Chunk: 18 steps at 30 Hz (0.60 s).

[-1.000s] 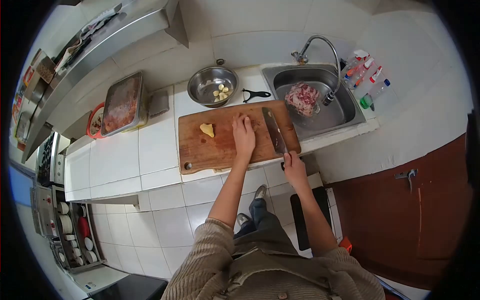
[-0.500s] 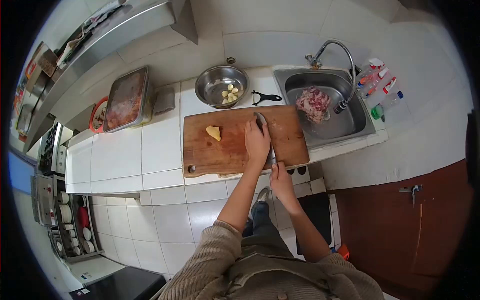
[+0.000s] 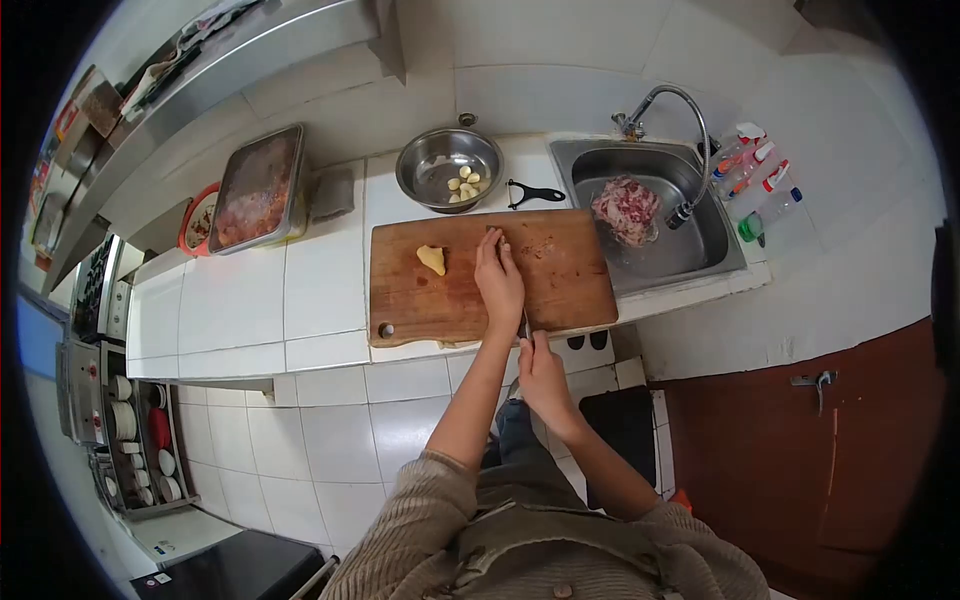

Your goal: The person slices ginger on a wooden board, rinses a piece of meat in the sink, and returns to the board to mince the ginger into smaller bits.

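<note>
My left hand [image 3: 498,280] lies flat, palm down, on the middle of a wooden cutting board [image 3: 420,300], covering most of a knife blade. Only a short strip of the knife [image 3: 525,323] shows, at the board's near edge. My right hand [image 3: 541,371] is closed around the knife's handle, just off the counter edge. A yellow piece that looks like ginger [image 3: 431,259] lies on the board to the left of my left hand. What is under the blade is hidden.
Behind the board stand a steel bowl [image 3: 425,160] with peeled garlic cloves [image 3: 463,184] and a black peeler [image 3: 533,193]. The sink [image 3: 722,240] at right holds raw meat [image 3: 628,205], with bottles [image 3: 760,180] beside it. A covered steel tray [image 3: 258,187] sits at left.
The knife swung from the board's right side to under my left hand. My left hand now presses flat on the blade, and my right hand moved left with the handle.
</note>
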Available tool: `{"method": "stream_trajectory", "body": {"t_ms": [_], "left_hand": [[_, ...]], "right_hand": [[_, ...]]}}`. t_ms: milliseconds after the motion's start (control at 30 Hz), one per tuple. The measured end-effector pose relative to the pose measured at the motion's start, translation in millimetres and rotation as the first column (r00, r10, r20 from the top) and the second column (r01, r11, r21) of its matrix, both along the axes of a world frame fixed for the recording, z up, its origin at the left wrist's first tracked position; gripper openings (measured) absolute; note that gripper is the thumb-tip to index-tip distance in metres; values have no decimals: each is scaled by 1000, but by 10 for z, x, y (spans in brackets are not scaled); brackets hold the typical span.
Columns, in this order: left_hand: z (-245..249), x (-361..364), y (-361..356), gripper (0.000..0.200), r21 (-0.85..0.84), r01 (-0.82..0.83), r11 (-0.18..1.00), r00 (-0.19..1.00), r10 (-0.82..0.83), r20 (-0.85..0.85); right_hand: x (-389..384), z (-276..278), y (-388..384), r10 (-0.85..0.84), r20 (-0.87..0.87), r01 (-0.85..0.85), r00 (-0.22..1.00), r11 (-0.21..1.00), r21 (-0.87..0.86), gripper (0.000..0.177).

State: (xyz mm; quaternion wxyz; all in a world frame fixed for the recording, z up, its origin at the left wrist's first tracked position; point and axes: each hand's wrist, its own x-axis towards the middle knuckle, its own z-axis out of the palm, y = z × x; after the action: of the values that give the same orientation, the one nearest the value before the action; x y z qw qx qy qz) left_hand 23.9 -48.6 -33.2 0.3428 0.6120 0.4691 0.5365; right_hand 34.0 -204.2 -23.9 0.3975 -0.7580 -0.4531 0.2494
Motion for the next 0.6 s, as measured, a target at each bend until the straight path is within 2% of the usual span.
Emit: {"method": "stream_trajectory", "body": {"t_ms": [100, 133, 167, 200, 267, 367, 433, 467, 533, 600], "left_hand": [[204, -401, -203, 27, 42, -86, 995, 995, 83, 57], [269, -614, -315, 27, 82, -131, 988, 991, 129, 29], [290, -835, -434, 27, 46, -184, 982, 982, 182, 41], [241, -1077, -527, 27, 118, -243, 963, 970, 239, 46], [207, -1583, -836, 27, -15, -350, 937, 936, 350, 30], [-387, -2184, -1183, 26, -60, -524, 849, 849, 527, 47], [-759, -2424, -1440, 24, -172, -638, 751, 768, 636, -74], [-960, -2509, -1519, 24, -170, -663, 729, 747, 661, -80], [-1404, -2538, -1485, 23, -232, -682, 693, 720, 692, -51], [-1877, -2414, -1261, 23, -258, -690, 676, 710, 702, -61]], "right_hand": [[-261, 96, -215, 117, -4, -117, 993, 990, 81, 18], [-404, 142, -304, 137, -9, -136, 991, 988, 78, 18], [-562, 190, -405, 188, -50, -185, 981, 981, 57, 17], [-713, 186, -488, 245, -91, -242, 965, 969, 39, 16], [-1010, 89, -689, 387, -98, -380, 917, 922, 77, 15], [-1338, -216, -906, 537, -216, -550, 815, 835, 0, 16], [-1455, -356, -1007, 580, -294, -628, 760, 772, -99, 20], [-1506, -449, -1020, 604, -299, -653, 739, 751, -97, 20], [-1539, -727, -924, 610, -247, -658, 753, 704, -267, 22], [-1445, -1213, -756, 596, -167, -619, 786, 752, -228, 22]]}}
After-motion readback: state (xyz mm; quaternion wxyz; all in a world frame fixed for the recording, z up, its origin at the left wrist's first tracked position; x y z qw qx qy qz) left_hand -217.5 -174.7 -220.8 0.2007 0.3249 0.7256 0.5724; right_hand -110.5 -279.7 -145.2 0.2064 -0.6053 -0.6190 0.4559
